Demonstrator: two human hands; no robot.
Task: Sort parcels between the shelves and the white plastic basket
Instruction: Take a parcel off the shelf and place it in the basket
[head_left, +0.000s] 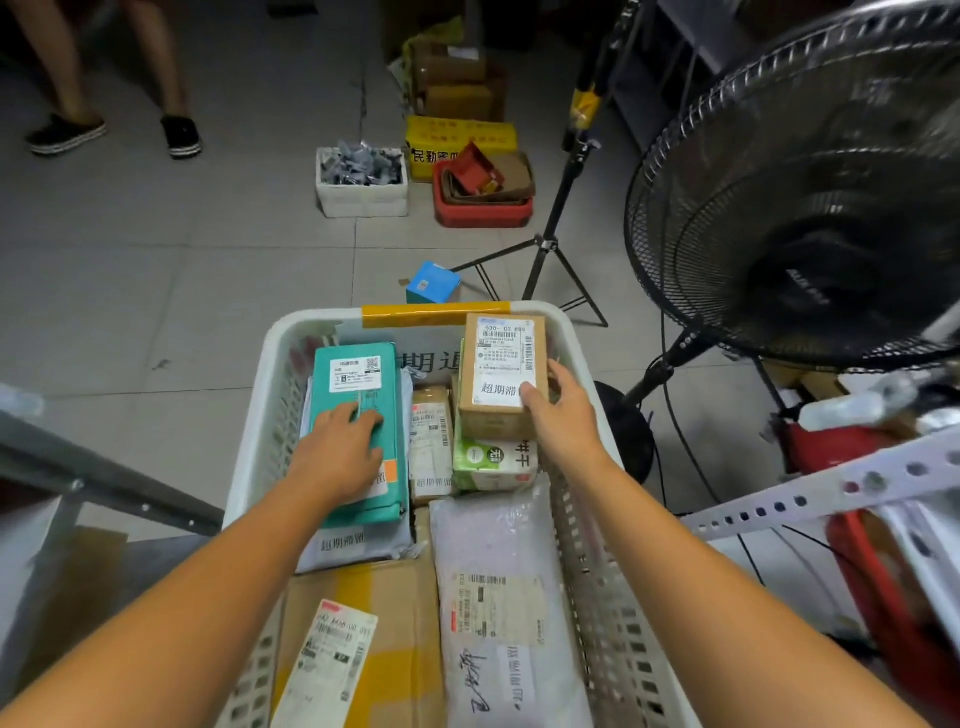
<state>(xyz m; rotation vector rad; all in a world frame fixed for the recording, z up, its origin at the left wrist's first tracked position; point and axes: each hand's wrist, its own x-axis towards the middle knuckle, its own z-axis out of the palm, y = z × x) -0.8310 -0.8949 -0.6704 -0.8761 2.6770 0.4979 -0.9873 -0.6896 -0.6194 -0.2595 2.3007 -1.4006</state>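
Nearest, at six o'clock: a flat cardboard box (384, 623) striped with yellow tape, and just beside it at five o'clock a pale poly mailer (498, 571) with handwriting, both lying inside the white plastic basket (270, 364).

Further in, toward ten o'clock: the left hand (337, 452) laid flat on a teal parcel (358, 395), fingers straight, pressing rather than gripping. Beneath that, a grey bag (353, 545), only its edge showing. In the middle, a slim kraft parcel (428, 441) touching a green-and-white pack (488, 462).

At one o'clock: the right hand (561, 410) gripping a small brown box (501, 374), thumb on its white label, fingers curled round its right side. Resting on the pack or lifted clear of it: cannot tell.

By the look of the load, well under way but not finished: basket nearly full, parcels packed edge to edge, several bearing the same large printed sticker. Brown box going in or coming out: cannot tell. Of the shelves, only a grey metal rail (104, 483) at eight o'clock and a white perforated rail (831, 488) at three o'clock, contents blurred.

Beyond the far rim at twelve o'clock: a blue box (431, 283) on the floor, then a tripod (545, 249), a large fan (805, 208) at two o'clock, and farthest a white foam box (361, 192), a red bin (483, 213) and a yellow carton (457, 137).
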